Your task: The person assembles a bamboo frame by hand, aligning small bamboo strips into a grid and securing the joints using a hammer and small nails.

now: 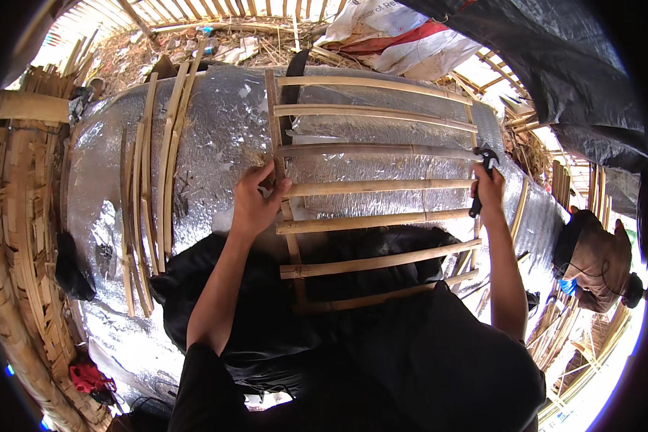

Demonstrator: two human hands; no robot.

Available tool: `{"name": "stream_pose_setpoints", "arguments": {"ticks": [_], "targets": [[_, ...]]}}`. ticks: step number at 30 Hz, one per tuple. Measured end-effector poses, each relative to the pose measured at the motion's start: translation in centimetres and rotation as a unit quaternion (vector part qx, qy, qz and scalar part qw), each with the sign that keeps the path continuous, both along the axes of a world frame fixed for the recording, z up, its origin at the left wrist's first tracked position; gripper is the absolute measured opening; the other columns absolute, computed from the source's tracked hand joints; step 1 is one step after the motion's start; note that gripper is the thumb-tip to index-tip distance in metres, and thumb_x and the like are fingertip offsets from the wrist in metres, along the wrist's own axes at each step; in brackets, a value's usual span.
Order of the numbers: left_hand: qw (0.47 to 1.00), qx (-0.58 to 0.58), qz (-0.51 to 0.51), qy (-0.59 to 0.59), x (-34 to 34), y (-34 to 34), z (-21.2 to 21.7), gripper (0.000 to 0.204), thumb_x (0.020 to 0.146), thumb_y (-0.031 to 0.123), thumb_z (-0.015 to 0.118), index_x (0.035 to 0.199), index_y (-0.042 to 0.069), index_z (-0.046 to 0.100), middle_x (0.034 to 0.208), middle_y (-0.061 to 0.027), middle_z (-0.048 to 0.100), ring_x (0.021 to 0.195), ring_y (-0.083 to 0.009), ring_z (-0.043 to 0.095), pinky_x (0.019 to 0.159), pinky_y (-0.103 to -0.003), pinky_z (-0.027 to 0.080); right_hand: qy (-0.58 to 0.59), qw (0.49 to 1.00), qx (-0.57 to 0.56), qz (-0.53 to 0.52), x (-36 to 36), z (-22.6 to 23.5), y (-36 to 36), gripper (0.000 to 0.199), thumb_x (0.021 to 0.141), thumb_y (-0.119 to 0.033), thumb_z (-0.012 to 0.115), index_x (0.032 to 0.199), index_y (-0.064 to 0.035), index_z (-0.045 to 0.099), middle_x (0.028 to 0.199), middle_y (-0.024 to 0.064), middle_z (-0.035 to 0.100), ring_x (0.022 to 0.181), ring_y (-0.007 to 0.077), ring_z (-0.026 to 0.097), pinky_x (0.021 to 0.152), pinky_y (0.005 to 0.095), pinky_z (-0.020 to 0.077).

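Note:
Across my lap and the silver sheet lies a ladder-like bamboo frame (371, 150), with several crosswise slats fixed over two thinner side strips. My left hand (258, 200) is at its left side, thumb and fingers closed around the side strip near the end of a middle slat. In my right hand (490, 187), a hammer (488, 160) with a black handle is gripped, its head up by the right end of the third slat from the far side. The fingertips of my left hand are partly hidden behind the bamboo.
Silver foil sheeting (216, 122) covers the surface beneath. Loose bamboo strips (171, 155) lie to the left, beside a woven bamboo wall (32, 237). A brown bag (596, 263) is at the right. Black plastic sheeting (547, 57) hangs at the upper right, and a white sack (403, 43) lies beyond the frame.

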State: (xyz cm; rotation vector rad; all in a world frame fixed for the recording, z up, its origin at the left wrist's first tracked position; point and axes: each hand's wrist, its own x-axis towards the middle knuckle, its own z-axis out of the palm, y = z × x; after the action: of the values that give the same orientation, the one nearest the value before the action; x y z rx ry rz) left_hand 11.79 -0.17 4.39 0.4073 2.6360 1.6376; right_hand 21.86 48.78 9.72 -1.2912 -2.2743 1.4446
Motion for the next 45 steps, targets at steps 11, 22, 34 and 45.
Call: {"name": "stream_pose_setpoints", "arguments": {"ticks": [11, 22, 34, 45], "targets": [[0.994, -0.036, -0.005, -0.102, 0.7, -0.7, 0.4, 0.048, 0.084, 0.019, 0.083, 0.124, -0.002, 0.066, 0.087, -0.0096, 0.068, 0.076, -0.0156, 0.066, 0.066, -0.028, 0.052, -0.004, 0.999, -0.032, -0.013, 3.4, 1.5, 8.0, 0.03, 0.09, -0.029, 0.068, 0.111, -0.0069, 0.067, 0.099, 0.0031, 0.071, 0.091, 0.0147, 0.064, 0.056, 0.0304, 0.0512], [0.974, -0.21, 0.075, -0.044, -10.3, 2.9, 0.4, 0.042, 0.088, 0.038, 0.073, 0.107, 0.0, 0.073, 0.086, -0.0135, 0.075, 0.071, -0.026, 0.07, 0.068, -0.035, 0.053, -0.046, 0.998, -0.026, 0.036, -9.1, -5.7, 11.3, 0.044, 0.093, -0.036, 0.066, 0.125, -0.007, 0.057, 0.119, 0.0072, 0.067, 0.11, 0.0202, 0.063, 0.058, 0.0327, 0.0529], [0.96, -0.181, 0.191, -0.093, -9.8, 5.9, 1.0, 0.06, 0.074, 0.045, 0.088, 0.109, -0.002, 0.075, 0.085, -0.0125, 0.076, 0.077, -0.0184, 0.071, 0.072, -0.032, 0.055, -0.042, 0.999, 0.015, -0.005, -10.1, -5.8, 10.0, 0.051, 0.092, -0.039, 0.066, 0.126, -0.0044, 0.051, 0.098, 0.0083, 0.06, 0.074, 0.0175, 0.06, 0.053, 0.0308, 0.051], [0.944, 0.023, 0.272, -0.184, -9.4, 7.7, 0.6, 0.039, 0.082, 0.024, 0.086, 0.103, -0.006, 0.073, 0.086, -0.0076, 0.072, 0.077, -0.0119, 0.062, 0.07, -0.026, 0.048, -0.063, 0.99, 0.127, 0.025, -9.7, -5.1, 8.9, 0.039, 0.091, -0.039, 0.063, 0.098, -0.0001, 0.064, 0.071, 0.0087, 0.06, 0.05, 0.0176, 0.061, 0.049, 0.0336, 0.051]]}}
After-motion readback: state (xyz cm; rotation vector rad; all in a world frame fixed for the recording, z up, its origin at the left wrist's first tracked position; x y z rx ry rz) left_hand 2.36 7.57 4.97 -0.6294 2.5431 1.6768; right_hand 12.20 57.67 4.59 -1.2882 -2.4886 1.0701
